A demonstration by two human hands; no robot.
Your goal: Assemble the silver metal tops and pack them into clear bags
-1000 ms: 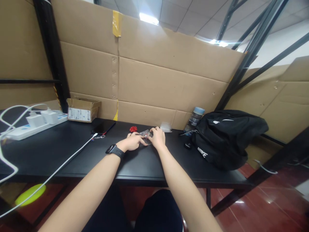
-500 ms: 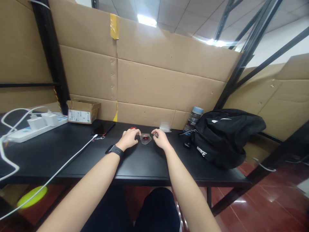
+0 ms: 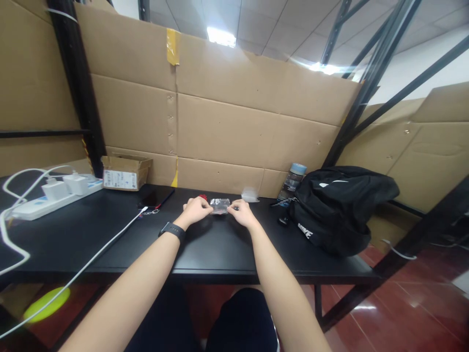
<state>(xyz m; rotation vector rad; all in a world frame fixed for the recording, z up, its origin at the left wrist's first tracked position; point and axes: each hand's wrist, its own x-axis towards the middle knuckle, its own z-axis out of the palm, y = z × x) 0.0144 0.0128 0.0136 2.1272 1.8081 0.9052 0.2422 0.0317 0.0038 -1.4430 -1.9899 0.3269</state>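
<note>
A small clear plastic bag (image 3: 220, 206) is stretched between my two hands above the black table (image 3: 216, 249); something dark and reddish shows faintly through it. My left hand (image 3: 197, 210) pinches the bag's left edge between thumb and fingers. At the opposite edge, my right hand (image 3: 240, 211) pinches it in the same way. Just behind my left hand lies a small red object (image 3: 202, 197), mostly hidden. A folded piece of clear plastic (image 3: 249, 195) rests at the back, beyond my right hand.
On the right are a black backpack (image 3: 340, 210), a bottle with a blue lid (image 3: 292, 182) and a small black item (image 3: 282, 221). Leftward lie a phone (image 3: 150, 198), a white cable (image 3: 106, 244), an open cardboard box (image 3: 126, 173) and a power strip (image 3: 40, 205). Cardboard panels (image 3: 227, 127) stand behind.
Both hands have closed in on the plastic bag and now pinch its sides. The bag has gone from lying loosely rounded to a taut, shiny rectangle. The view has shifted slightly.
</note>
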